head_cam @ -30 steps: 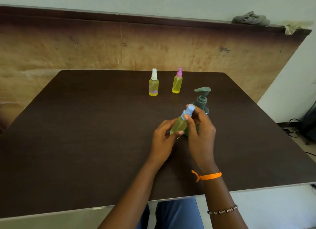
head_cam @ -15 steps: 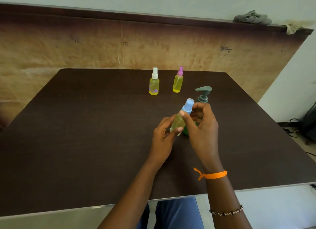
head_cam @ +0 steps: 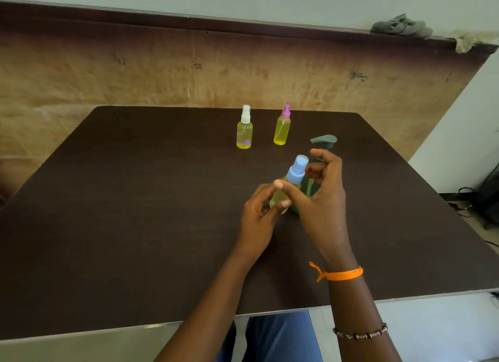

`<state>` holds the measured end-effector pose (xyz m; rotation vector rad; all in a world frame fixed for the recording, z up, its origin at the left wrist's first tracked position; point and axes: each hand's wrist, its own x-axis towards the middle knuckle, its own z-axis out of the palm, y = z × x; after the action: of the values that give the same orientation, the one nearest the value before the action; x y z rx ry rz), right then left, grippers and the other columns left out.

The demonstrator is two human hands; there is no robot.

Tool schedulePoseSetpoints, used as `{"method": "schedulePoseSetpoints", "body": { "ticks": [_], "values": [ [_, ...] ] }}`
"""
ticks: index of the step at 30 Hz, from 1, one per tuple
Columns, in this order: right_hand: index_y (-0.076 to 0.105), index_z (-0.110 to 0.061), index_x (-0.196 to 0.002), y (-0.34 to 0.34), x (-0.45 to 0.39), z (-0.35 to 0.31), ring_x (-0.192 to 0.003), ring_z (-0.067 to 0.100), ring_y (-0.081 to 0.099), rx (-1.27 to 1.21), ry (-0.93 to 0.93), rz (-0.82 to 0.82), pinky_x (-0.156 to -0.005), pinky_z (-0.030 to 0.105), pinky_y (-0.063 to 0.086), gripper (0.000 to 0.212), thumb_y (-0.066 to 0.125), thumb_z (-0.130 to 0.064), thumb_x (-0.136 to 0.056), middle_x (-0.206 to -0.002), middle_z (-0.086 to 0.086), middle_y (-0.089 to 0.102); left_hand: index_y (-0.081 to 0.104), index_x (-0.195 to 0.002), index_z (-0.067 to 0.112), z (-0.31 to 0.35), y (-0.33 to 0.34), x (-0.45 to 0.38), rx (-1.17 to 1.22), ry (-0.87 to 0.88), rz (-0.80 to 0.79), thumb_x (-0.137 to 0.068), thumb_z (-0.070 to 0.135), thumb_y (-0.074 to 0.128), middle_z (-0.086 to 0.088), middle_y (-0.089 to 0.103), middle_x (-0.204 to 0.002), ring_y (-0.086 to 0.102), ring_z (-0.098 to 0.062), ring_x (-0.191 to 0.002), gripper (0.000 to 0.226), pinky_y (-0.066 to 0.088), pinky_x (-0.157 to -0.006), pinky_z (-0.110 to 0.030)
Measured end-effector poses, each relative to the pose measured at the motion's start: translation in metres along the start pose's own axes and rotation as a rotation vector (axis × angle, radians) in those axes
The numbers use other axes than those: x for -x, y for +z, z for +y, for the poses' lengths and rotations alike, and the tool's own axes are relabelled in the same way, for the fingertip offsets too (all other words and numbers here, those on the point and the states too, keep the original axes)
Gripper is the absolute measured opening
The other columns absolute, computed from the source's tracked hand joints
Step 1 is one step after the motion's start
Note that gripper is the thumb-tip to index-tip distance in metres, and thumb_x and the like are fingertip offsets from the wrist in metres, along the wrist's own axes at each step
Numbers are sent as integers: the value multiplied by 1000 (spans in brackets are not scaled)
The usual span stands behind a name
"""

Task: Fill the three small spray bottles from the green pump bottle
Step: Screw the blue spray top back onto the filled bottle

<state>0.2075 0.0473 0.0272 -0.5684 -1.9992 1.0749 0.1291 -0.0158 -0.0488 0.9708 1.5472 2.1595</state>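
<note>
Spray bottle with blue cap (head_cam: 293,179) held by its lower body in left hand (head_cam: 259,215), long axis tilted up and away toward right hand (head_cam: 322,197), whose loosely curled fingers hold nothing, just beside cap; green pump bottle (head_cam: 322,141) directly behind.

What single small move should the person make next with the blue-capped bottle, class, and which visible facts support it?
Probably stand the blue-capped bottle on the table beside the other two. It looks filled and capped, the left hand grips it, and the white-capped bottle and pink-capped bottle already stand full.
</note>
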Motion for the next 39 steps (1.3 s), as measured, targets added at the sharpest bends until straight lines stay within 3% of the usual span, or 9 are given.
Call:
{"method": "schedulePoseSetpoints", "body": {
  "ticks": [3, 6, 12, 14, 17, 24, 29, 35, 39],
  "values": [
    [31, -24, -138, -7, 3, 1, -121, 9, 50, 47, -33, -81, -95, 11, 38, 76, 74, -16, -77, -118, -12, 58, 62, -116, 18, 0, -1, -1, 0, -8, 17, -81, 30, 62, 3, 62, -109, 62, -8, -103, 36, 53, -85, -29],
    [31, -21, -142, -11, 4, 4, -118, -5, 51, 11, -60, -99, -91, -3, 34, 70, 64, -1, -84, -116, -24, 55, 61, -118, 18, 0, -2, -3, -12, -15, 25, -82, 25, 63, 1, 62, -109, 61, -4, -101, 37, 50, -82, -20],
    [40, -24, -130, -4, -1, 2, -107, 10, 55, 18, -54, -38, -83, 1, 39, 65, 76, -15, -75, -103, -16, 55, 62, -114, 16, 0, -1, -1, 23, -23, 15, -80, 19, 63, 1, 61, -109, 62, -8, -102, 34, 52, -85, -31],
    [34, -23, -135, -7, -1, 0, -108, 1, 54, -13, -26, -68, -84, -2, 37, 74, 77, -17, -74, -105, -22, 54, 63, -114, 11, 0, 0, -1, 25, -27, 18, -81, 15, 62, 2, 61, -108, 62, -6, -99, 33, 53, -83, -27],
    [32, -21, -139, -13, 0, 4, -107, -11, 55, -20, -28, -72, -90, -3, 36, 72, 70, -5, -80, -105, -33, 54, 62, -114, 24, 1, 0, -2, 8, -10, 17, -80, 23, 66, 1, 61, -107, 61, -4, -98, 35, 51, -81, -21],
    [36, -22, -132, -6, 0, 1, -107, 9, 55, -21, 2, -35, -87, 10, 42, 72, 77, -20, -73, -104, -13, 57, 63, -109, 19, 2, 1, 0, 28, -12, 18, -80, 13, 62, 1, 60, -103, 61, -4, -96, 30, 52, -80, -22],
    [32, -17, -140, -7, 2, 4, -99, -16, 57, -91, 17, -61, -83, 0, 41, 65, 62, 1, -85, -107, -22, 58, 62, -113, 26, 3, 1, 0, 8, -21, 15, -81, 17, 63, 1, 61, -106, 62, -7, -99, 33, 52, -82, -22],
    [34, -21, -133, -5, -3, 3, -105, 6, 58, -103, 71, -38, -88, 14, 48, 71, 76, -14, -75, -106, -13, 57, 63, -110, 23, 0, 3, 0, -16, -9, 13, -79, 20, 66, 6, 60, -100, 61, -5, -94, 31, 51, -80, -28],
    [48, -14, -127, -10, -3, 4, -106, 4, 63, -300, 75, -86, -90, 19, 51, 48, 58, 7, -86, -110, -11, 62, 61, -116, 24, 1, 2, -2, -36, 1, 18, -81, 15, 62, 4, 61, -102, 60, 0, -93, 36, 51, -80, -23]
  ]
}}
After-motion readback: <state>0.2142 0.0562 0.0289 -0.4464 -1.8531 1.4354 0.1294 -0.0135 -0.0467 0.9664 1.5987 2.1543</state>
